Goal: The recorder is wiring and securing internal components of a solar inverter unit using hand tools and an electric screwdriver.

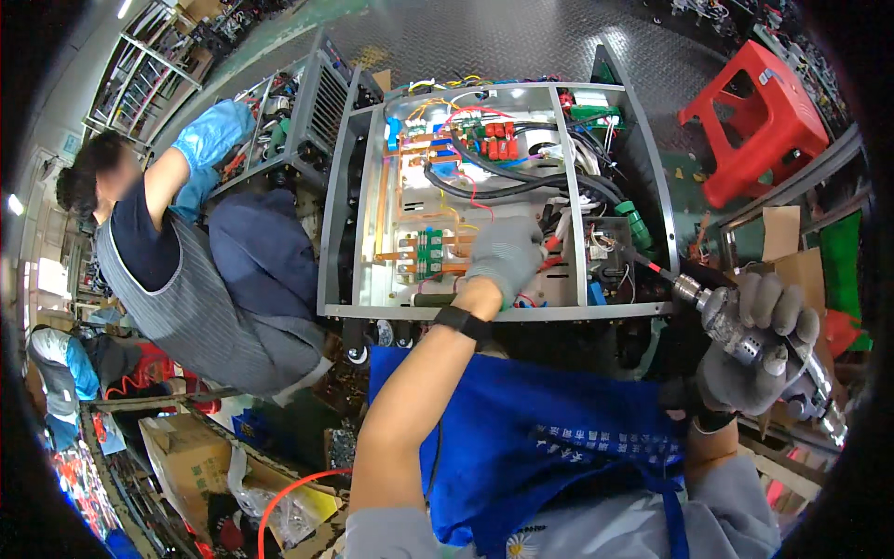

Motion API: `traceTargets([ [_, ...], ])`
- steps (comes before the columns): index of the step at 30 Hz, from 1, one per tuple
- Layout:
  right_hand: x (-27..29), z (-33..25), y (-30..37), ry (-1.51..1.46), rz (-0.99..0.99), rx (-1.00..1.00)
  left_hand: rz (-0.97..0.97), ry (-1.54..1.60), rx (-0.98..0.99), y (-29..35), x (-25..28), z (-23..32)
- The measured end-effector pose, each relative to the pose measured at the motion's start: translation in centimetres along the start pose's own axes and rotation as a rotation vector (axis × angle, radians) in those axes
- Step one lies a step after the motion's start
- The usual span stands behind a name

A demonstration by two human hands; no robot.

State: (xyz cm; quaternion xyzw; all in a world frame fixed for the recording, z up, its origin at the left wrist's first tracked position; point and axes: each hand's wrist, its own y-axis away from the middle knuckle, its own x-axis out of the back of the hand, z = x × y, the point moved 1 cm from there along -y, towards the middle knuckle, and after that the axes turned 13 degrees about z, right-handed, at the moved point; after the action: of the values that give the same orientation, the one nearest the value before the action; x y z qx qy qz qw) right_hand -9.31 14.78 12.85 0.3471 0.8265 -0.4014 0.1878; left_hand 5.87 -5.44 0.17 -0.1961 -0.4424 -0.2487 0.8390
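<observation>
Power driver [731, 326], firmly clasped in right hand [736, 377], gloved fingers curled closed around the silver body. Chuck ahead of those fingers, slim tip pointing away to their left, into the right-hand compartment of an open metal cabinet [391, 314], near a ribbed green cylinder [633, 224].

Left hand [506, 256], also in a grey glove, well to the left of the driver, reaching over the front edge of the same cabinet into the large main compartment. Fingers bent downward, tips partly hidden, just beside a red piece [552, 247]; grip or mere touch impossible to tell. Black band [463, 323] at the wrist, behind these fingers.

Left of the left-hand fingers, a green component block [429, 253] among copper-coloured bars. Beyond the fingertips, thick black cables [503, 191], then red blocks [496, 147] on the pale metal panel.

Below both hands, a blue apron [559, 419]. Far beyond the fingers, dark textured floor [521, 42]; past the right hand, a red stool [768, 121]. Well to the left of both hands, a seated co-worker [177, 298] in blue sleeves, reaching to a second cabinet [321, 112]. Nearer than the left hand and to its left, a cardboard box [177, 456] and a red hose [289, 486].
</observation>
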Motion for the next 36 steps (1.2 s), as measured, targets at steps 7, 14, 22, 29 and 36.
traceTargets([
  [7,0.9,-0.4,-0.3,-0.024,-0.002,-0.127,-0.105,-0.106,0.112,4.0,-4.1,4.4],
  [14,2.3,-0.1,-0.3,-0.104,0.068,-0.236,0.140,0.204,0.513,5.4,-8.5,4.8],
  [22,1.7,0.4,-0.9,-0.212,0.047,-0.180,0.043,0.166,0.548,4.4,-7.6,4.3],
  [29,1.2,0.6,-0.7,-0.164,0.061,-0.233,-0.175,0.051,0.835,2.6,-10.1,3.6],
  [36,1.6,0.8,-1.3,-0.174,0.010,-0.242,0.231,0.127,0.824,3.9,-13.8,2.7],
])
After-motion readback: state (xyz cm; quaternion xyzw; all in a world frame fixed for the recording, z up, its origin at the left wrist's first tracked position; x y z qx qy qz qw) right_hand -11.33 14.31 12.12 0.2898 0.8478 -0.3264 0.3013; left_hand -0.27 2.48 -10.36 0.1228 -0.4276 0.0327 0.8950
